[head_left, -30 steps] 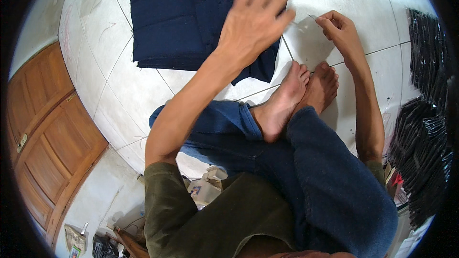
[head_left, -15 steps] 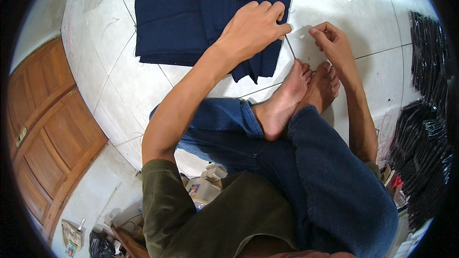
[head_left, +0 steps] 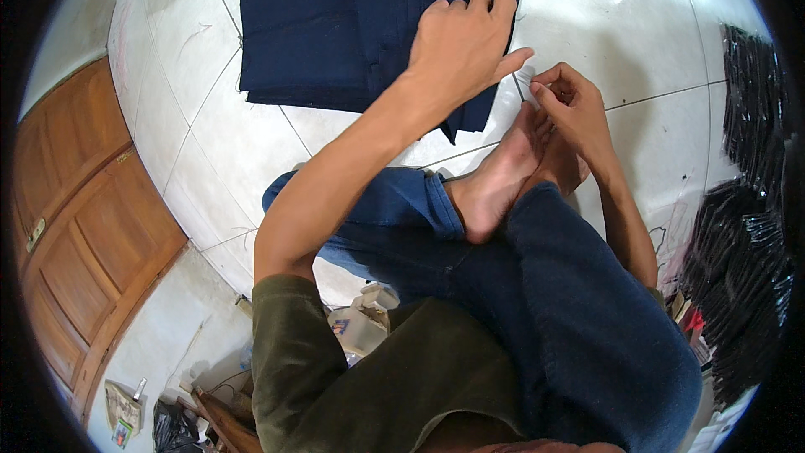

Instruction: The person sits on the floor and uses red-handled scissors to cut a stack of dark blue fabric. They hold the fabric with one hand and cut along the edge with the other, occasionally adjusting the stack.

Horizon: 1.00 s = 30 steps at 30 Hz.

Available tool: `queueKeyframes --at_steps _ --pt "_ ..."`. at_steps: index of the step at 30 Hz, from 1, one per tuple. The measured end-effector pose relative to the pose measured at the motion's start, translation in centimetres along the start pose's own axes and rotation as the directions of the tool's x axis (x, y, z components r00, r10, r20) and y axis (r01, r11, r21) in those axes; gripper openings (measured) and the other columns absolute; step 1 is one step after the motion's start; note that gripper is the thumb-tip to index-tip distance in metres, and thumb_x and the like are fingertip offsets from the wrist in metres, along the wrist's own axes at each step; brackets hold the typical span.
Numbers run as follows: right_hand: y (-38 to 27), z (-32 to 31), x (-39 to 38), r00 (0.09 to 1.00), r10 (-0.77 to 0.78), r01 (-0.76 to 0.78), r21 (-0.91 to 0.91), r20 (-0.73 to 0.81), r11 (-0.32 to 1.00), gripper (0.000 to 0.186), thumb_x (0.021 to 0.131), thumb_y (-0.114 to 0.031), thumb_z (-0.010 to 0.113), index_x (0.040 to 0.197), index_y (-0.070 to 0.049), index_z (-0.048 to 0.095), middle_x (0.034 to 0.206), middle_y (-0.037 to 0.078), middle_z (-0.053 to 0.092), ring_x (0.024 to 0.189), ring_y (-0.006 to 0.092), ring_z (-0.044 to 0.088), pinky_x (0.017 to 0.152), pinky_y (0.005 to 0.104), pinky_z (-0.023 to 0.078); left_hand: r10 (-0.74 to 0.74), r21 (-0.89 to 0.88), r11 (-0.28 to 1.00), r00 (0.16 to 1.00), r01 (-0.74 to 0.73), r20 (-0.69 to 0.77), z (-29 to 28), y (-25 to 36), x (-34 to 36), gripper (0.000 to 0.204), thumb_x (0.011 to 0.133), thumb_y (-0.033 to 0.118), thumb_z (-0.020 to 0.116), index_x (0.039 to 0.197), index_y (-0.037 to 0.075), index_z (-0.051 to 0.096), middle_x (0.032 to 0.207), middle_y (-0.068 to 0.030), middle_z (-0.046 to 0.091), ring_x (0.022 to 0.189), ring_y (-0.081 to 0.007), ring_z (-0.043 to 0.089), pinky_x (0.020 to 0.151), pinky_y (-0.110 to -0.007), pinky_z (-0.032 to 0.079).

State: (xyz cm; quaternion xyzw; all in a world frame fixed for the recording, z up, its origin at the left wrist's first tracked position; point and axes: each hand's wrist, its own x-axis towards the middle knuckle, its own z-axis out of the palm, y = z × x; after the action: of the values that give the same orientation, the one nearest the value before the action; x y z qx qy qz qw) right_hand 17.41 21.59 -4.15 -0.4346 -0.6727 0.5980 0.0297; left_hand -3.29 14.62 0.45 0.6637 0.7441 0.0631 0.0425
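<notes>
A folded stack of navy cloth lies on the floor in front of me. My left hand is over its right side, fingers curled down onto the cloth near the edge and thumb stuck out to the right. The fingertips are hidden under the hand. Close by on the right, my right hand is raised above my bare feet, its thumb and index finger pinched together. Whatever may be between them is too small to make out.
I sit on white floor tiles, legs crossed in blue jeans. Shiny black bundled material lies along the right side. At the left is a brown wooden door. A black plastic bag sits at the lower left.
My left hand has shifted slightly up and right over the cloth, its thumb now extended farther. My right hand has come a little lower and left, nearer the left thumb.
</notes>
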Motion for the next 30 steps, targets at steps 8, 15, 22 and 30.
queueKeyframes --at_steps 8,15,22,30 --pt "0.0 -0.9 -0.1 0.999 0.032 -0.029 0.061 -0.042 0.998 0.027 0.093 -0.027 0.072 0.098 0.0 0.07 0.073 0.007 0.068 0.068 0.014 0.062 0.066 0.0321 0.05 -0.05 -0.137 0.99 0.996 0.039 -0.079 0.0 0.2 -1.7 0.017 0.085 0.021 0.076 0.087 0.006 0.069 0.08 -0.0125 0.071 0.076 -0.0314 0.066 0.071 -0.044 0.05" --pt "-0.3 -0.2 -0.1 0.999 0.01 -0.006 0.081 -0.048 0.997 0.026 0.094 -0.026 0.071 0.1 -0.001 0.071 0.073 0.006 0.067 0.068 0.0117 0.06 0.065 0.0294 0.048 -0.371 -0.285 0.885 0.927 0.369 0.05 -0.8 2.1 -1.5 0.015 0.086 0.016 0.075 0.092 0.002 0.071 0.081 -0.0142 0.075 0.078 -0.036 0.073 0.071 -0.045 0.056" --pt "-0.7 0.0 -0.5 0.999 0.007 -0.004 0.11 -0.035 0.994 0.025 0.095 -0.025 0.07 0.101 0.0 0.07 0.076 0.007 0.069 0.071 0.0123 0.062 0.066 0.0291 0.049 -0.434 -0.4 0.808 0.896 0.432 0.091 -0.9 1.6 -1.6 0.021 0.086 0.024 0.079 0.097 0.006 0.077 0.081 -0.0117 0.076 0.077 -0.0326 0.074 0.069 -0.041 0.056" --pt "-1.5 0.2 -0.2 0.995 -0.098 0.098 -0.005 -0.005 0.995 0.027 0.091 -0.029 0.074 0.102 -0.004 0.071 0.08 0.011 0.073 0.076 0.0188 0.07 0.072 0.0323 0.053 -0.05 -0.406 0.913 0.999 0.046 0.002 -0.4 -2.8 -1.2 0.021 0.087 0.034 0.079 0.088 0.013 0.075 0.078 -0.0052 0.077 0.07 -0.0234 0.074 0.064 -0.036 0.055"
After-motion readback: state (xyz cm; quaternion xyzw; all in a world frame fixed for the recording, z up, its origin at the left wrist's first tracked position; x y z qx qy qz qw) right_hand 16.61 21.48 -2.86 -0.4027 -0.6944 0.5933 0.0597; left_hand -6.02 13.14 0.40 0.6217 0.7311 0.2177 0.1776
